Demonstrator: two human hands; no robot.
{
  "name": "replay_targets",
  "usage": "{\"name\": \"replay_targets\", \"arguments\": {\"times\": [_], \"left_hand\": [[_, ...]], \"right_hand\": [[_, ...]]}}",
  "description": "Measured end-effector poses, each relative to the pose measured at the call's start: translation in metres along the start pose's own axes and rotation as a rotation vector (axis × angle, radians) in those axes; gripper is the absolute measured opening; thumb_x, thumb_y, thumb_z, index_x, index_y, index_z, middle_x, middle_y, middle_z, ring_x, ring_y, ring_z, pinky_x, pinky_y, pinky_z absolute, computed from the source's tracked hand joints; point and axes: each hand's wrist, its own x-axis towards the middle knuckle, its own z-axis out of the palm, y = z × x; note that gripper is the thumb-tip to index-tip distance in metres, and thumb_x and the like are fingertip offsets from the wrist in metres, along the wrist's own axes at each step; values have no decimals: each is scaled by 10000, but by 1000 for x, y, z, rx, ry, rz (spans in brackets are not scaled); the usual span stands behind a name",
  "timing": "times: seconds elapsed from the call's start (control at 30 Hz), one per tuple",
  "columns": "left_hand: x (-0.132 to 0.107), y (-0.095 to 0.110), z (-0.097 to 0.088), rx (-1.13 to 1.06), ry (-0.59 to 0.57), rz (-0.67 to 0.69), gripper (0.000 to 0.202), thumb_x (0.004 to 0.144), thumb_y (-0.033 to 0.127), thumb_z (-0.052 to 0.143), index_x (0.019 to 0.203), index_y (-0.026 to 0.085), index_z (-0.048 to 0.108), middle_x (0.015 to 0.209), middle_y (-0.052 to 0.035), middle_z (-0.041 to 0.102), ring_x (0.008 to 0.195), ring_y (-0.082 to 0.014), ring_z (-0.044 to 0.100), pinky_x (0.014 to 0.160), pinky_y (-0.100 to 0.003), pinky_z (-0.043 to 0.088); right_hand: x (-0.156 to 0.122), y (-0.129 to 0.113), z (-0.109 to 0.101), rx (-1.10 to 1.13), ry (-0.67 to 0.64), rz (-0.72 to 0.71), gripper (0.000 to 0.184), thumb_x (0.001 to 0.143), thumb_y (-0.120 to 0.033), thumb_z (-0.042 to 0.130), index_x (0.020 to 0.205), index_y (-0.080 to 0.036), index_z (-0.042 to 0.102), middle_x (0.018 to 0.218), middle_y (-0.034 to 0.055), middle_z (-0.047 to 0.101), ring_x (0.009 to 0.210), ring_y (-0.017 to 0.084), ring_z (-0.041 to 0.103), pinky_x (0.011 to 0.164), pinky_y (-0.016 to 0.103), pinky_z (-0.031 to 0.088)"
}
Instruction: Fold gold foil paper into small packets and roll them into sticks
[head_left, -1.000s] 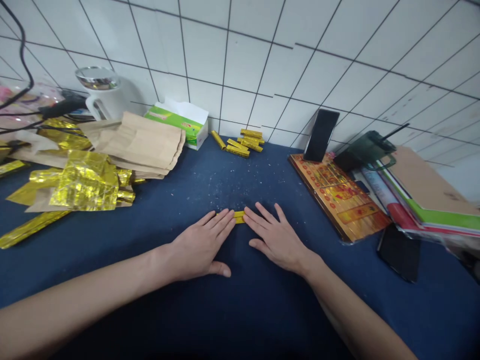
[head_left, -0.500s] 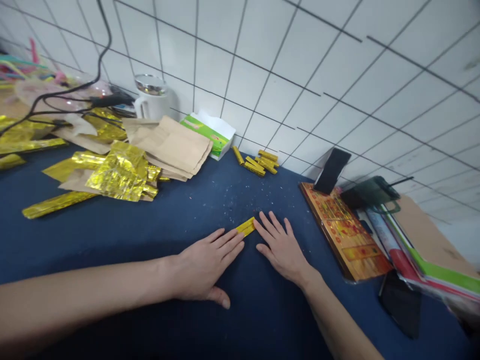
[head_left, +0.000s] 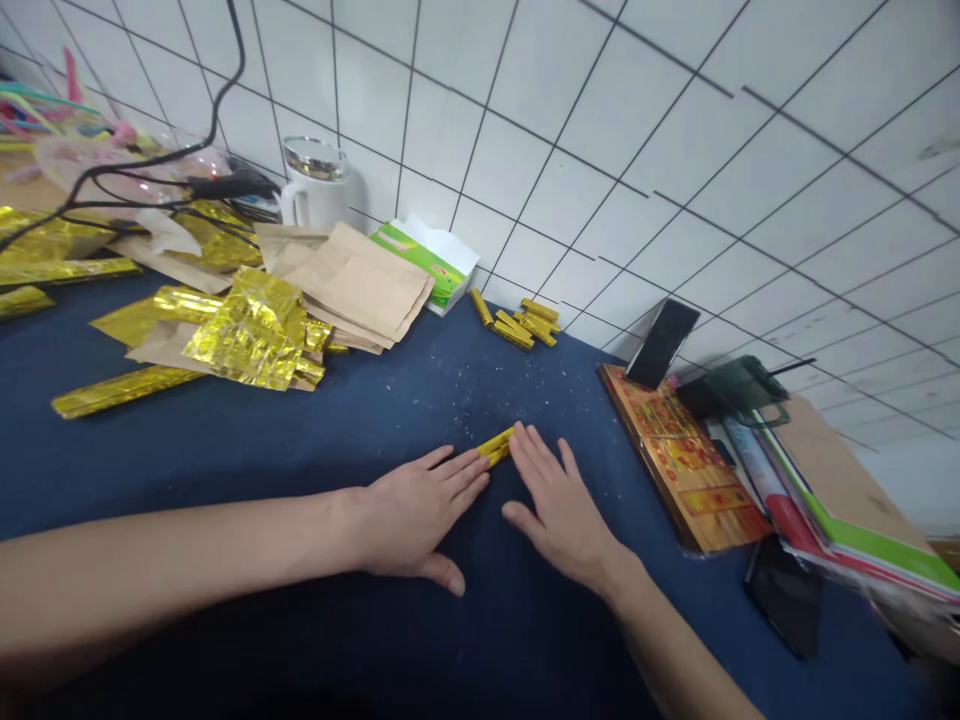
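The folded gold foil strip (head_left: 495, 447) had swung diagonal, lying between the flat, open left hand (head_left: 416, 515) and right hand (head_left: 559, 510) — neither gripping it.

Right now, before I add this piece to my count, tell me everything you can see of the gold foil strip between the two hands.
The gold foil strip is a short, narrow bar with a shiny, metallic yellow surface, apparently folded flat. It lies slantwise on the dark blue table surface, rising toward its far right end. Its near-left end meets the fingertips of the left hand, and its other end appears to touch the fingers of the right hand. Neither hand grips it.
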Motion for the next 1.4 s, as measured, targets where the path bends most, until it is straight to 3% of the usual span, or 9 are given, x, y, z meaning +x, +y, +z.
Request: {"name": "replay_targets", "arguments": {"times": [0.13,0.3,0.47,0.77,1.07,1.3,1.4], "left_hand": [[1,0,-6,-29,-57,-4,951,730,725,351,1370,34,214,1428,-200,215,1341,-252,144,1073,-398,134],[0,0,-7,-53,-69,-2,927,734,720,355,1374,63,221,1437,-182,205,1343,-257,129,1074,-410,129],[0,-1,-3,-34,-70,1,927,726,724,361,1371,70,237,1437,-177,207,1345,-249,128,1079,-402,112],[2,-2,0,4,-39,-28,919,741,684,414,1388,77,174,1437,-178,211,1335,-270,160,1064,-421,152],[1,-2,-7,22,-57,-51,836,740,668,444,1350,114,299,1418,-157,273,1318,-253,231,1066,-388,153],[-2,12,-13,11,-104,-123,898,719,675,467,1333,37,318,1403,-190,288,1308,-273,247,1052,-336,208],[-1,24,-12,20,-75,-147,888,737,681,428,1327,25,321,1396,-194,304,1297,-285,267,1043,-339,222]], "right_hand": [[-2,-23,1,55,-33,-184,800,845,-588,310,1403,-57,97,1457,174,135,1346,253,76,1064,512,138],[3,-2,16,22,-11,-102,731,870,-552,281,1408,-92,95,1464,155,133,1346,240,83,1060,524,128],[9,20,17,16,-16,-14,686,878,-556,248,1413,-160,82,1472,107,132,1346,221,108,1053,532,138],[10,15,18,40,-16,25,656,885,-563,204,1411,-186,97,1474,70,134,1347,215,105,1051,546,111],[10,17,19,70,1,32,624,888,-560,190,1408,-222,118,1473,46,153,1347,214,101,1049,548,117],[9,18,20,140,19,35,603,891,-548,218,1399,-227,169,1468,49,173,1345,222,118,1039,562,117],[11,22,20,203,41,61,534,907,-509,219,1372,-250,265,1465,58,187,1343,226,122,1034,556,124]]}}
